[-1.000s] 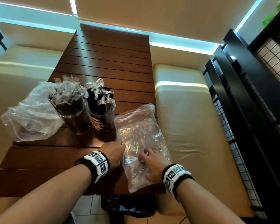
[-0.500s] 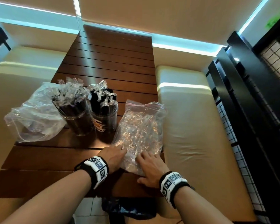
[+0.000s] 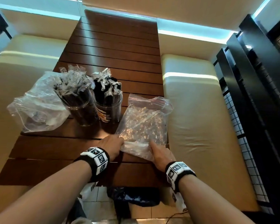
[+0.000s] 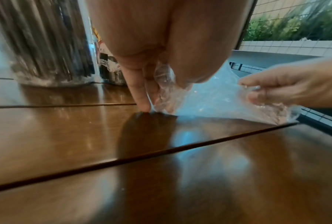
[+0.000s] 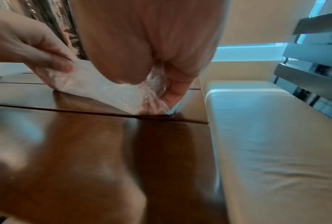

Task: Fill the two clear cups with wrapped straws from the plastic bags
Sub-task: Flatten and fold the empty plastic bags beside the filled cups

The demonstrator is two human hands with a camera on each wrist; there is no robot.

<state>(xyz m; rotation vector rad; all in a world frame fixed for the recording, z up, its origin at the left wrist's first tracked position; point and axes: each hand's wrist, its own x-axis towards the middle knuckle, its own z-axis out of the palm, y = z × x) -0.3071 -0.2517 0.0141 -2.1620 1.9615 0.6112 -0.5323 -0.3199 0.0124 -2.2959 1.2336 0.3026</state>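
Observation:
Two clear cups stand side by side on the brown slatted table point(image 3: 116, 50). The left cup point(image 3: 80, 107) and the right cup point(image 3: 109, 110) are both packed with black wrapped straws. An empty-looking clear plastic bag point(image 3: 144, 120) lies flat just right of them. My left hand point(image 3: 111, 145) pinches its near left edge, thumb against fingers point(image 4: 142, 97). My right hand point(image 3: 160, 154) grips the near right edge, the film bunched in its curled fingers point(image 5: 172, 91). A second crumpled clear bag point(image 3: 37, 107) lies left of the cups.
Cream cushioned benches run along both sides of the table, the right bench point(image 3: 200, 120) close to my right hand. A black slatted rail point(image 3: 257, 81) stands far right. Below the table's near edge lies a dark bag point(image 3: 132, 196) on the tiled floor.
The right-hand bag has been pulled straighter and flatter on the table, away from the near edge. Both hands have moved from lying on it to holding its near edge.

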